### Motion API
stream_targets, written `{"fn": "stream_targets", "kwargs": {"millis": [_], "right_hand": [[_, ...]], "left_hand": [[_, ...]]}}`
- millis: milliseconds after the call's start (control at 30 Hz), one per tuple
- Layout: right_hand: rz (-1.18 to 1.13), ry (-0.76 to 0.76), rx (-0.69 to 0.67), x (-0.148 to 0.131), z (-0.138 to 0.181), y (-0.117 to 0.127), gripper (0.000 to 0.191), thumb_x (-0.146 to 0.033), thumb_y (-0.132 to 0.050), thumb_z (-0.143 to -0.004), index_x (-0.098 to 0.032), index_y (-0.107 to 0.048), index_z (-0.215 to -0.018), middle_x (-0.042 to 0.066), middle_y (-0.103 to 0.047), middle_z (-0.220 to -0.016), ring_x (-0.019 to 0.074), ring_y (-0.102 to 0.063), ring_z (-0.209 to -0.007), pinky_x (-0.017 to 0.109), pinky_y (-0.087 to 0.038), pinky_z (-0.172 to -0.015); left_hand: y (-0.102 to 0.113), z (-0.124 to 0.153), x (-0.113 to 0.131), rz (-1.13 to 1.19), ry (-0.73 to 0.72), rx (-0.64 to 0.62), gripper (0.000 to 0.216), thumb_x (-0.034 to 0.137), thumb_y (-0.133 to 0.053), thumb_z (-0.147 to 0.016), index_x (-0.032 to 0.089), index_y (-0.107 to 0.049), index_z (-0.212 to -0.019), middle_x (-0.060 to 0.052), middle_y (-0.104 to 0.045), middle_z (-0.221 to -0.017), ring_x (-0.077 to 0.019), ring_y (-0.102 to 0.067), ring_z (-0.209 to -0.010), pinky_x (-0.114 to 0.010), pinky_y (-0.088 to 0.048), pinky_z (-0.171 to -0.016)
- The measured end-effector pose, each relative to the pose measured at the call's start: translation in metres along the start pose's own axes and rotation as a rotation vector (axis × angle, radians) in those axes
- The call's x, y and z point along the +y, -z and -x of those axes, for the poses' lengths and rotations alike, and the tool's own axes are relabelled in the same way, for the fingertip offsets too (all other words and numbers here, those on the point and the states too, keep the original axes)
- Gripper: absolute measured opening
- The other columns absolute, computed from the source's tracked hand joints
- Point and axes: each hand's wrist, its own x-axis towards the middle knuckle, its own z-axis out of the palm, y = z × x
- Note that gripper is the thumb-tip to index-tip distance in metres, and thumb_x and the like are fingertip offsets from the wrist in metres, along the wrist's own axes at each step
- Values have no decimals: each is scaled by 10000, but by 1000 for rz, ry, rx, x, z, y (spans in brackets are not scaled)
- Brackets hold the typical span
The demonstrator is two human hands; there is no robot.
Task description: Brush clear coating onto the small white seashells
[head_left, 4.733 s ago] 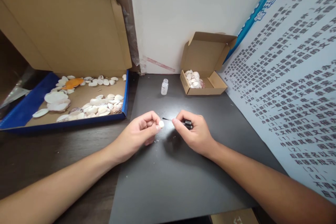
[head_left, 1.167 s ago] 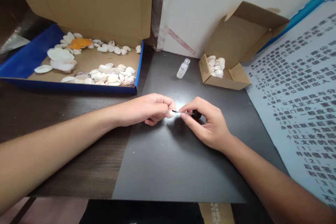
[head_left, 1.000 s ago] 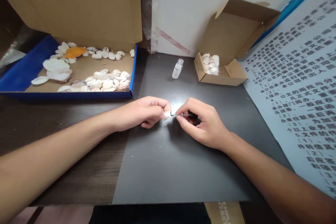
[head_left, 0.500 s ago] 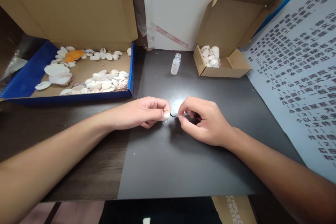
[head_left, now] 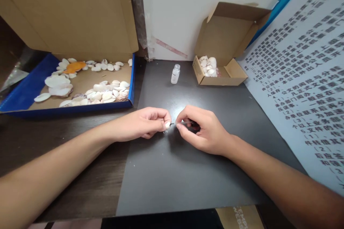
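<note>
Over the dark grey mat [head_left: 150, 186], my left hand [head_left: 150, 123] pinches a small white shell [head_left: 168, 125] between thumb and index finger. My right hand [head_left: 201, 127] grips a thin metal tool [head_left: 174, 124] with a dark tip. That tip points left and meets the shell's edge, or nearly so; I cannot tell if they touch. Most of the tool is hidden inside my right hand. White crumbs lie on the mat just below and behind the shell.
A blue cardboard box [head_left: 107, 106] with white shells and one orange shell stands at the left, lid up. Behind my hands is a small clear bottle [head_left: 175, 74]. A brown box [head_left: 223, 79] with shells stands back right, beside a printed sheet [head_left: 303, 96].
The camera view has tilted up slightly, so everything sits a little lower. Both hands keep their grips. The shell and the tool tip have shifted slightly against each other.
</note>
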Motion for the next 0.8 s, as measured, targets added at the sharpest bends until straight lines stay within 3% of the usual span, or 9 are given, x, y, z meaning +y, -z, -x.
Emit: {"fn": "stream_targets", "kwargs": {"millis": [133, 267, 400, 533, 667, 800], "right_hand": [[4, 13, 56, 0, -1, 1, 65, -151, -559, -846, -199, -578, -808, -23, -528, -690, 103, -447, -579, 229, -368, -540], [38, -12, -54, 0, 0, 1, 83, -115, -569, -796, -194, -568, -770, -36, -531, -679, 91, -435, -566, 227, -350, -546], [13, 22, 10, -3, 1, 1, 79, -117, -561, -792, -189, -564, -760, -36, -525, -672, 89, -440, -569, 219, -344, -538], [19, 15, -53, -4, 1, 1, 95, -101, -566, -770, -190, -554, -739, -49, -509, -636, 81, -425, -538, 216, -330, -521], [-8, 28, 36, -4, 1, 0, 80, -108, -555, -790, -182, -559, -759, -41, -511, -659, 81, -437, -559, 207, -341, -527], [30, 8, -25, -3, 1, 0, 88, -100, -565, -763, -177, -548, -725, -60, -472, -614, 69, -393, -525, 206, -312, -515]], "left_hand": [[0, 0, 0, 3, 14, 4, 255, 379, -642, -873, 183, -494, -807, 65, -359, -668, -75, -256, -555, -196, -206, -465], [0, 0, 0, 5, 15, -6, 251, 377, -644, -878, 181, -500, -818, 66, -365, -679, -71, -251, -556, -203, -190, -471], [1, 0, -1, 10, 10, -9, 231, 368, -630, -887, 183, -505, -828, 66, -360, -672, -76, -253, -561, -209, -189, -475], [1, 0, -2, 7, 15, -10, 243, 374, -641, -881, 181, -505, -825, 67, -356, -673, -75, -245, -561, -211, -183, -474], [1, 0, -1, 20, 10, -9, 258, 382, -649, -876, 181, -496, -822, 68, -351, -671, -72, -245, -555, -207, -179, -467], [1, 0, -1, 19, 13, -10, 249, 373, -636, -892, 175, -500, -829, 71, -347, -666, -64, -239, -546, -202, -174, -461]]}}
